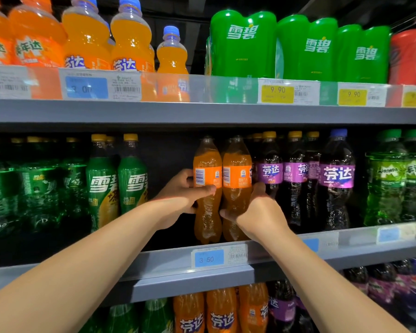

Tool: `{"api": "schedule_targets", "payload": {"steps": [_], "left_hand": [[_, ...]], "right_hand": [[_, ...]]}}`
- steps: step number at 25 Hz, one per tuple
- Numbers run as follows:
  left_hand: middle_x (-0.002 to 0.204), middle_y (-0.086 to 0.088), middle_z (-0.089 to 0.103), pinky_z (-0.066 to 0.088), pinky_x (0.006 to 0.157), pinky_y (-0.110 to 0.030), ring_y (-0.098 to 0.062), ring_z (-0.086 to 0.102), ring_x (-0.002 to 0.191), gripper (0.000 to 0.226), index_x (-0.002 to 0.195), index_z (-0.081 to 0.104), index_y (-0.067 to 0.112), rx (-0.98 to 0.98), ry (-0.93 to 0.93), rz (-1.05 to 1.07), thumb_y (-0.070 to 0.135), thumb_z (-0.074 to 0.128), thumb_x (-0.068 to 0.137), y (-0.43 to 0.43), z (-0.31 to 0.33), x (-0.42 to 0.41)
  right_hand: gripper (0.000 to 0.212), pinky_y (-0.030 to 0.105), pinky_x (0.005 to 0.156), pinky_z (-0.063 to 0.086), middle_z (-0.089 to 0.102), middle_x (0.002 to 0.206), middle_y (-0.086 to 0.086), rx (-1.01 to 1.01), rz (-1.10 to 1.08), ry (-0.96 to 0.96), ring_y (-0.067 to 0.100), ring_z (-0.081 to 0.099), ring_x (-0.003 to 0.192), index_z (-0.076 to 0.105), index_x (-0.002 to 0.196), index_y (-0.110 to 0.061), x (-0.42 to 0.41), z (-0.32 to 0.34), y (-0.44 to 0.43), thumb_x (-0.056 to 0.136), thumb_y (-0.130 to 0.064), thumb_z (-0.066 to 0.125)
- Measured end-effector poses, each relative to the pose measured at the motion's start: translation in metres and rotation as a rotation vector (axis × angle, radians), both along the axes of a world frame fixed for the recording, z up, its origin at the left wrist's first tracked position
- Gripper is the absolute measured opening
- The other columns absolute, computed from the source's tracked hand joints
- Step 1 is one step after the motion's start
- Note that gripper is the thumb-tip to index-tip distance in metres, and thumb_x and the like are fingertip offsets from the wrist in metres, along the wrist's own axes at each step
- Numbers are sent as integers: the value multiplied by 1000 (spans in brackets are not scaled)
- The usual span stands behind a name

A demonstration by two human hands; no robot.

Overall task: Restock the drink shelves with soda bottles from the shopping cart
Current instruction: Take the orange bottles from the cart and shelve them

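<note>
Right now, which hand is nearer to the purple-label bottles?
Right. The right hand grips the right orange bottle, directly beside the purple-label bottles; the left hand grips the left orange bottle, one bottle farther off.

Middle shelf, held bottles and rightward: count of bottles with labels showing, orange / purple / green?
Orange bottles: 2, one in the left hand, one in the right hand
Purple-label bottles: 4
Light green bottles: 2
Total: 8; caps further back not counted.
</note>
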State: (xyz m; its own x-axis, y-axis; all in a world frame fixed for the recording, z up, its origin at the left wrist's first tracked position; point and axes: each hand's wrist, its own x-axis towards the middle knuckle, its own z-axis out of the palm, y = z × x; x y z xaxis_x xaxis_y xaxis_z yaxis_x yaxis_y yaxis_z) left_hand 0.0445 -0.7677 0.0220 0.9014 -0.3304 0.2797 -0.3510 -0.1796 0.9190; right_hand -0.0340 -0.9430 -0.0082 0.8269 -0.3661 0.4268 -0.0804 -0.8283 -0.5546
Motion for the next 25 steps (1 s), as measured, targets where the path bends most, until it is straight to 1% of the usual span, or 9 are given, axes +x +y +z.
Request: {"api": "schedule_targets", "payload": {"steps": [3, 5, 10, 11, 13, 15, 16, 21, 25], "left_hand": [[115, 16, 54, 56, 94, -45, -17, 57, 114, 104, 135, 39, 39, 311, -59, 51, 59, 93, 48, 2, -13, -3], [112, 16, 57, 58, 93, -42, -14, 59, 108, 96, 138, 41, 35, 421, -158, 153, 50, 93, 59, -1, -17, -2], [127, 5, 64, 60, 87, -41, -21, 62, 116, 80, 137, 41, 31, 325, 1, 46, 26, 89, 74, 1, -13, 6], [125, 7, 64, 61, 81, -38, -21, 61, 115, 80, 135, 41, 33, 331, 2, 38, 29, 90, 73, 1, -14, 4], [113, 11, 62, 62, 72, -33, -18, 62, 108, 78, 129, 40, 37, 392, -76, 97, 35, 91, 70, -2, -18, 0], [108, 11, 63, 64, 74, -34, -18, 65, 104, 74, 129, 43, 36, 423, -135, 163, 33, 90, 72, -4, -19, -1], [110, 10, 64, 64, 77, -36, -18, 65, 104, 72, 129, 44, 35, 423, -131, 163, 31, 89, 74, -4, -18, 0], [126, 2, 65, 62, 86, -42, -24, 65, 114, 64, 134, 47, 29, 421, -76, 104, 23, 84, 82, -3, -14, -3], [130, 1, 63, 62, 87, -42, -26, 64, 117, 61, 135, 45, 28, 436, -76, 108, 22, 81, 85, -3, -16, -4]], "right_hand": [[58, 26, 66, 47, 52, 92, -10, 53, 67, 50, 13, 58, 83, 38, 122, -24, 1, -1, -7, 86, -48, 76], [53, 24, 64, 46, 55, 94, -7, 45, 74, 70, 12, 57, 80, 43, 122, -23, 0, 1, -10, 86, -41, 77], [90, 32, 70, 43, 57, 111, 4, 46, -45, 127, 28, 64, 101, 27, 140, -18, 8, 12, -1, 78, -54, 82], [90, 31, 68, 42, 57, 107, 2, 57, -54, 146, 26, 64, 94, 26, 139, -18, 9, 12, 0, 78, -56, 81], [68, 29, 63, 41, 51, 94, -5, -2, -28, 138, 17, 55, 78, 34, 122, -22, 11, 4, -3, 82, -57, 76], [43, 26, 60, 42, 56, 96, -5, -51, 1, 137, 13, 52, 75, 42, 106, -24, 10, -1, -7, 86, -47, 73], [40, 26, 60, 42, 57, 98, -4, -54, -3, 144, 15, 53, 77, 47, 109, -24, 10, -1, -9, 86, -41, 74], [61, 34, 73, 49, 61, 107, 3, -11, -46, 217, 25, 59, 91, 51, 126, -18, 15, 10, -4, 82, -49, 80], [65, 35, 71, 48, 53, 86, 2, -25, -68, 301, 24, 56, 85, 53, 121, -15, 15, 16, -2, 80, -59, 78]]}}
